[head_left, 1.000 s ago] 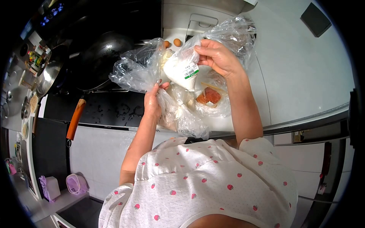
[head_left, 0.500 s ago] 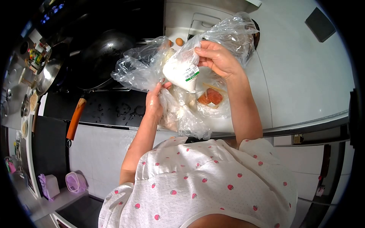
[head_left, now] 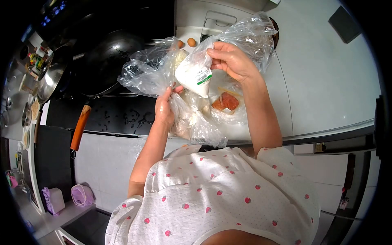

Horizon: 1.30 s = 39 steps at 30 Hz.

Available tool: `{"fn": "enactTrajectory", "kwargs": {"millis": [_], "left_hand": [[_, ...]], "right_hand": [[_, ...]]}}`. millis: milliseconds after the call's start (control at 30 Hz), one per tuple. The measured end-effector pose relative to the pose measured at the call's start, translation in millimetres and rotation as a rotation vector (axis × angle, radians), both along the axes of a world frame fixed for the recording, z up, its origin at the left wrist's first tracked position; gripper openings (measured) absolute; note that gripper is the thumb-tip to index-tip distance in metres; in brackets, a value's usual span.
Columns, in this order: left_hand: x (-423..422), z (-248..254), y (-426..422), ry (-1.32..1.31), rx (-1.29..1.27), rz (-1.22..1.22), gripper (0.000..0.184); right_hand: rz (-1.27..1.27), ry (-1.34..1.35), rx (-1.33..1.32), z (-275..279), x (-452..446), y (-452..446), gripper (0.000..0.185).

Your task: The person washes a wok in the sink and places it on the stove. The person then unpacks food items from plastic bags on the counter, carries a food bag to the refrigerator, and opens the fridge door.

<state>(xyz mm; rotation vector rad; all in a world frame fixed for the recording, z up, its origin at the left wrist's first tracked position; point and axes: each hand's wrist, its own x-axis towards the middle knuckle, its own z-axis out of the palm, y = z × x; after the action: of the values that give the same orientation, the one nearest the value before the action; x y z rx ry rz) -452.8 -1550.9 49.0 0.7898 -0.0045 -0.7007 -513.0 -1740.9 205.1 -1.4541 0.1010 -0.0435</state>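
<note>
A clear plastic bag of white contents (head_left: 188, 78), with a white and green barcode label, hangs from my right hand (head_left: 232, 61), whose fingers pinch its upper part. My left hand (head_left: 165, 108) grips the crumpled film of another clear plastic bag (head_left: 147, 72), just left of the white contents. Below it, a clear bag with pale contents (head_left: 183, 120) lies near the counter edge. Close under my right forearm, a reddish-orange piece of food (head_left: 227, 102) sits inside clear plastic. What the white contents are, I cannot tell.
A black wok (head_left: 110, 61) with an orange handle (head_left: 81, 128) stands on the stove at left. Two brown eggs, one nearer (head_left: 191, 42), lie behind the bags. More clear plastic (head_left: 253, 36) spreads at the back right. A dark rectangular object (head_left: 345, 25) lies farther right.
Both hands stay almost in place on the bags. The labelled bag has tilted slightly, and the view has shifted a little.
</note>
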Motion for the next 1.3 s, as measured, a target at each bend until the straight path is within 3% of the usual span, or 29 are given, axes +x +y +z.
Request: {"fn": "enactTrajectory", "kwargs": {"millis": [900,1200,1300], "left_hand": [[-0.7,1.5,0.7,-0.02,0.024,-0.01,0.038],[-0.7,2.8,11.5,0.003,0.095,0.063,0.032],[5.6,-5.0,17.0,-0.097,0.173,0.065,0.027]], "right_hand": [[-0.115,0.021,-0.09,-3.6,-1.3,2.6,0.021],[-0.267,0.064,-0.267,-47.2,25.7,-34.8,0.019],[-0.315,0.016,-0.312,-64.5,38.2,-54.7,0.02]]}}
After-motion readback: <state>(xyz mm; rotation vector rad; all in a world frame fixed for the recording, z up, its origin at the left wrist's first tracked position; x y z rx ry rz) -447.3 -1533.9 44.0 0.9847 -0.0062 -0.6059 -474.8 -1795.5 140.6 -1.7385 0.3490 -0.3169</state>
